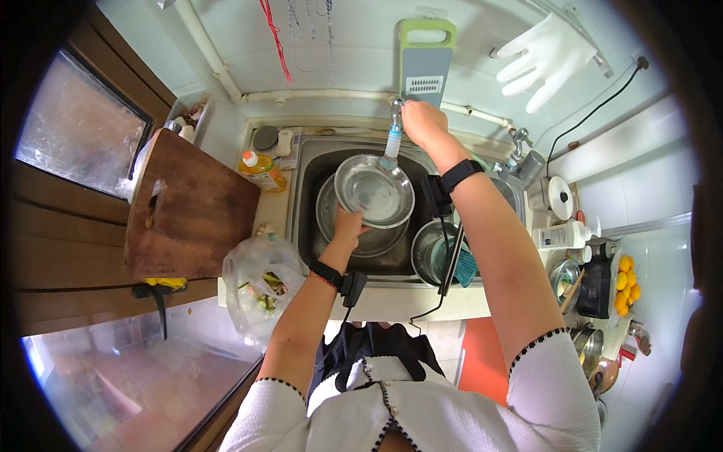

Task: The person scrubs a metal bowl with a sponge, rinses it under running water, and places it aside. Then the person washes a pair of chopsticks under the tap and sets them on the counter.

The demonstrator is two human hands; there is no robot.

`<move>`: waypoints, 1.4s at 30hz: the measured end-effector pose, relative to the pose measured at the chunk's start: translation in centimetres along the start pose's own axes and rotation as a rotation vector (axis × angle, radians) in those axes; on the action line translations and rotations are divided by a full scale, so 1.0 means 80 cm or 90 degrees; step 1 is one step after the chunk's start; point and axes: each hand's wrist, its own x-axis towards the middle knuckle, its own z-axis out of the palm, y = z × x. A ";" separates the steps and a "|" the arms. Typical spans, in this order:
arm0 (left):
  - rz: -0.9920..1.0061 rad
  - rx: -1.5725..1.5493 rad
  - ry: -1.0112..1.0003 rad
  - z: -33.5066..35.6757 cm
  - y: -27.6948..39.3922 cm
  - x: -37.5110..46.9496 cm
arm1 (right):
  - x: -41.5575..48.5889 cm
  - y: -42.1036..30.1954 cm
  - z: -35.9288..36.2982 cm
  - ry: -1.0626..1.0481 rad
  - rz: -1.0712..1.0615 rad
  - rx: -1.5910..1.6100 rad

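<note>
My left hand (348,229) grips the near rim of a shallow stainless steel bowl (409,195), holding it tilted under the tap. Water appears to lie in the bowl. At the wall, the fingers of my right hand (425,123) are curled at the top of the tap (395,121), partly hiding its handle. A ribbed extension nozzle (392,146) hangs from the tap over the bowl's far rim. Below the bowl, a larger metal basin (326,217) rests in the steel sink (295,186). To its right stands a metal pot (419,248) with a teal cloth (466,268) at its edge.
Left of the sink are a bottle of orange liquid (262,171), a wooden cutting board (192,209) and a plastic bag of scraps (262,299). A second tap (517,147), a white pump bottle (563,235) and yellow fruit (626,285) are at right. A grater board (426,62) hangs behind.
</note>
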 end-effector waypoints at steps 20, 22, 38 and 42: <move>0.023 -0.011 0.019 0.009 0.001 -0.002 | 0.005 0.035 0.012 0.040 -0.064 0.080; 0.016 -0.017 0.017 0.007 -0.002 -0.001 | 0.004 0.039 0.013 0.047 -0.063 0.097; -0.010 0.050 0.057 0.000 -0.003 -0.025 | -0.096 0.024 0.229 -0.250 0.404 1.189; -0.009 0.045 0.089 -0.004 -0.008 -0.028 | -0.072 0.016 0.247 -0.239 0.478 1.394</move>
